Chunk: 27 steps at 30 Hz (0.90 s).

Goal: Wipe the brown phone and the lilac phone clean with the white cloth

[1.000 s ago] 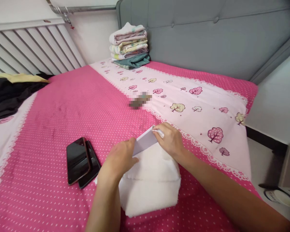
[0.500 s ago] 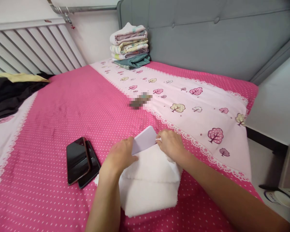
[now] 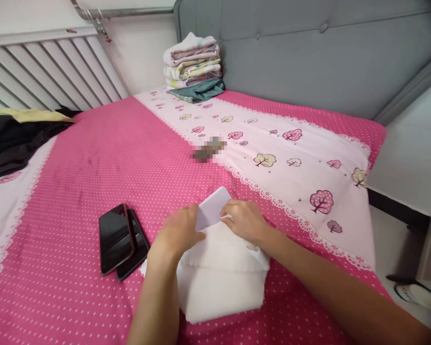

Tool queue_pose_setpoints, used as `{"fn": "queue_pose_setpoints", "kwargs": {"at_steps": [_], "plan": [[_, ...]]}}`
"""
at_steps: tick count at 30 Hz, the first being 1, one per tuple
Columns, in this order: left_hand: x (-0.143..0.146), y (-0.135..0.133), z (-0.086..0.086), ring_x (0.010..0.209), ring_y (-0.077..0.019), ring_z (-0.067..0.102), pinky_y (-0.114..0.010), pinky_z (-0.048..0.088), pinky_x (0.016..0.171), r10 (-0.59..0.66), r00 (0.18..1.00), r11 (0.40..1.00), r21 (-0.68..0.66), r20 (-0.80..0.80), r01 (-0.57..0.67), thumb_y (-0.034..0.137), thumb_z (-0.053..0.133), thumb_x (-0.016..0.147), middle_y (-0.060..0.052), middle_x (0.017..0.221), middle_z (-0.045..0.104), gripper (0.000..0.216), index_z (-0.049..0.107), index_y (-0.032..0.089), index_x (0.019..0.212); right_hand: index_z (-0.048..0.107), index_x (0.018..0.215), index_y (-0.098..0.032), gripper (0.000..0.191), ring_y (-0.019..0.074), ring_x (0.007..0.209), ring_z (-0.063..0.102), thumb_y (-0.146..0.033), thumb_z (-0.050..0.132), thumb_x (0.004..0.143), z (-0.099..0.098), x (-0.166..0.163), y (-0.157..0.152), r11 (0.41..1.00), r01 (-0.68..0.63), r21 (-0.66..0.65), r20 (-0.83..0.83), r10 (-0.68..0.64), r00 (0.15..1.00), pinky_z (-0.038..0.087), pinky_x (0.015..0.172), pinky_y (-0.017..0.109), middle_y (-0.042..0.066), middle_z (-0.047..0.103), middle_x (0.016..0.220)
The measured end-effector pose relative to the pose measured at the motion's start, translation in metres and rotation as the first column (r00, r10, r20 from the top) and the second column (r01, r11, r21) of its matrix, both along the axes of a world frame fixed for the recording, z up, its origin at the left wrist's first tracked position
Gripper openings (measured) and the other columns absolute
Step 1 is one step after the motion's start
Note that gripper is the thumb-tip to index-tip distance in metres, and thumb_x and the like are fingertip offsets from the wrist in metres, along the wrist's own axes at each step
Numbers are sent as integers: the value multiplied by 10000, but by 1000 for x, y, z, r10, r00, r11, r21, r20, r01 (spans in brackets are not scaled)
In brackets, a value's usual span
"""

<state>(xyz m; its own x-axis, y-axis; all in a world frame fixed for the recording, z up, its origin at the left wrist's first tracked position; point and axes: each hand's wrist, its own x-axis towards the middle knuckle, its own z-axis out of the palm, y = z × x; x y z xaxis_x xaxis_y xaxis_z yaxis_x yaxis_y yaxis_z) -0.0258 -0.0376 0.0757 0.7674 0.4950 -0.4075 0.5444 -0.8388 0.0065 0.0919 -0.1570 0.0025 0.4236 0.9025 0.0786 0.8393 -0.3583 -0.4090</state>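
Note:
A folded white towel [image 3: 221, 278] lies on the pink dotted bedsheet [image 3: 93, 163] in front of me. My left hand [image 3: 177, 232] is closed on a flat white card [image 3: 212, 207] that stands tilted at the towel's far edge. My right hand [image 3: 244, 221] rests on the towel's top, fingers bent and pinching the white cloth right beside the card. The card's lower part is hidden behind both hands and the towel.
Two dark phones [image 3: 120, 242] lie stacked left of the towel. A pile of folded clothes [image 3: 193, 67] sits by the grey headboard [image 3: 309, 52]. Black and yellow garments [image 3: 14, 136] lie at the far left. The bed's right edge drops to the floor [image 3: 391, 239].
My right hand has slid left along the towel toward the card, which has tipped a little more upright. My left hand has stayed where it was.

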Motion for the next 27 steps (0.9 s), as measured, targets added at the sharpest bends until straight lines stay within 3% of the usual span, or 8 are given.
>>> {"fn": "queue_pose_setpoints", "kwargs": {"at_steps": [6, 9, 15, 21, 27], "plan": [[0, -1, 2, 915, -260, 608, -322, 429, 707, 0, 1000, 1000, 1, 4, 0, 235, 640, 748, -114, 1025, 640, 320, 519, 136, 1028, 703, 941, -204, 188, 157, 873, 622, -225, 526, 885, 2, -10, 0, 987, -158, 18, 1, 158, 987, 404, 660, 252, 23, 685, 927], [0, -1, 2, 924, -262, 608, -326, 431, 718, 5, 1000, 1000, 2, 2, -5, 248, 637, 754, -112, 1027, 639, 322, 517, 139, 1032, 704, 952, -205, 207, 153, 885, 618, -230, 506, 899, 2, -11, 0, 987, -159, 16, 3, 159, 987, 403, 650, 248, 29, 681, 934], [-1, -1, 3, 927, -262, 607, -328, 437, 728, 19, 1000, 1000, -17, 13, -19, 279, 619, 775, -112, 1038, 635, 313, 516, 146, 1039, 699, 925, -219, 224, 171, 893, 621, -192, 479, 894, 4, -7, 1, 999, 34, 27, 7, -34, 999, 405, 637, 256, 26, 680, 957], [-1, -2, 6, 934, -265, 604, -334, 440, 748, 1, 1000, 1000, -21, 16, -1, 278, 604, 790, -121, 1048, 633, 313, 515, 141, 1057, 682, 913, -221, 188, 188, 859, 621, -194, 503, 862, 2, 7, -1, 960, 275, 52, 10, -276, 961, 415, 659, 275, 48, 671, 985], [-1, -3, 5, 951, -287, 606, -353, 441, 759, -18, 1000, 1000, -8, 14, 18, 282, 605, 800, -133, 1046, 637, 318, 515, 127, 1062, 630, 957, -214, 172, 191, 926, 612, -186, 499, 850, -2, 11, -1, 930, 340, 143, -49, -336, 940, 420, 751, 280, 42, 679, 1008]]}}
